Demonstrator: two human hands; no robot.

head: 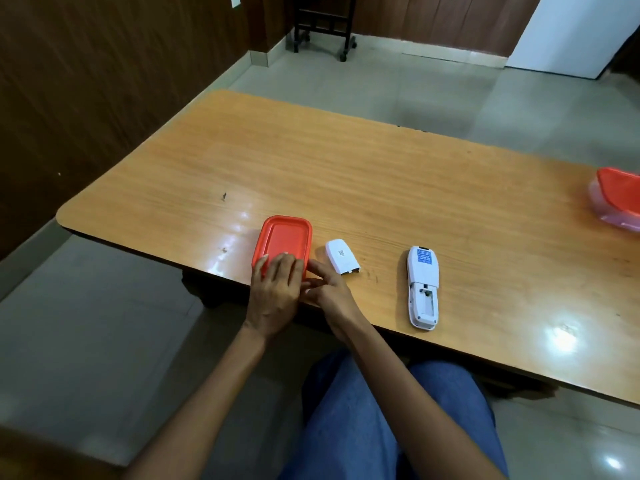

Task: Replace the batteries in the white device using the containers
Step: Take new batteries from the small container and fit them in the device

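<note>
A container with an orange lid point(283, 241) stands near the table's front edge. My left hand point(275, 292) lies flat on the lid's near end, fingers spread. My right hand point(329, 287) touches the container's near right corner, fingers curled at the lid's rim. To the right lies the white battery cover point(342, 255), inner side down. Further right the white device point(423, 285) lies face down with its battery bay open and no batteries visible in it. A second orange-lidded clear container point(618, 202) sits at the table's right edge.
The wooden table point(346, 174) stretches far and right. A dark wheeled stand point(325, 26) is on the floor beyond the table. My knees in blue jeans point(398, 417) are below the front edge.
</note>
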